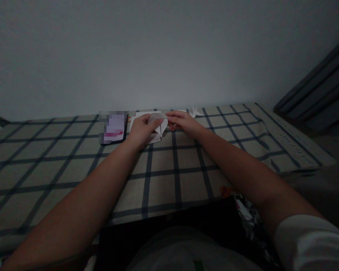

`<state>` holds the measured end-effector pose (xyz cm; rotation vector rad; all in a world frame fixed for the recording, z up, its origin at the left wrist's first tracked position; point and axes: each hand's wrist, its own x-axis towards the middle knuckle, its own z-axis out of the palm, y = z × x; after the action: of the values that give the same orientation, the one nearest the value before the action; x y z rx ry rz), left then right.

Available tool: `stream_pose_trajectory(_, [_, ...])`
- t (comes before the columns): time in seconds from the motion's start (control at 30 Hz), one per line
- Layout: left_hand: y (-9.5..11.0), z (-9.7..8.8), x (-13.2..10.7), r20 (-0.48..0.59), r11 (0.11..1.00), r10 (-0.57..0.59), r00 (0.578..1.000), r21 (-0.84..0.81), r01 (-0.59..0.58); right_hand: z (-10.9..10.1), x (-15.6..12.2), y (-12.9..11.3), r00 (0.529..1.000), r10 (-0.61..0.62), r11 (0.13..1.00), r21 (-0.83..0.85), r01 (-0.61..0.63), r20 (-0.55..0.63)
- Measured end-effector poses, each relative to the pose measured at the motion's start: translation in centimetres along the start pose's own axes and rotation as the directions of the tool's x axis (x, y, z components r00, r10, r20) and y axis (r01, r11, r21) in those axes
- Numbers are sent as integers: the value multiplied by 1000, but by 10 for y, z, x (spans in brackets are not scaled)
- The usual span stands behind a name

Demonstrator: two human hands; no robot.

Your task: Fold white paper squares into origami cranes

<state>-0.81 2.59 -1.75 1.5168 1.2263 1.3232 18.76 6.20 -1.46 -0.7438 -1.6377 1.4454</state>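
Note:
Between my hands is a folded piece of white paper (163, 127), with creased flaps showing. My left hand (143, 128) grips its left side, the thumb lying across the top. At its right corner, my right hand (183, 122) pinches the edge between thumb and fingers. More white paper (141, 114) lies flat on the table beneath and behind my left hand. Just beyond my right hand stands a small folded paper figure (194, 112) with pointed tips, apart from the fingers.
A phone (114, 128) with a lit, partly blurred screen lies left of my left hand. The table has a checked cloth (164, 162) and backs onto a plain wall (158, 52). At the right hangs a dark curtain (319, 75).

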Motion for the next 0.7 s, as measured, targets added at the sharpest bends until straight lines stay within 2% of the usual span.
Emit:
stream_pose_trajectory(0.23, [2,3,-1,14,1000,11,1000,-26,-11,-3,3,7,997,-57,998,-6,58,56])
stream_pose_trajectory(0.4, [6,4,-4,82,997,-5,997,-78,11,-3,5,11,995,-72,997,-20,74,70])
stream_pose_trajectory(0.5, [7,3,-5,105,994,-7,994,-106,18,-1,5,11,997,-61,997,-35,62,52])
stream_pose_trajectory(0.7, [4,2,-2,55,997,-37,998,-62,40,-2,3,8,1000,-26,998,-63,25,-7])
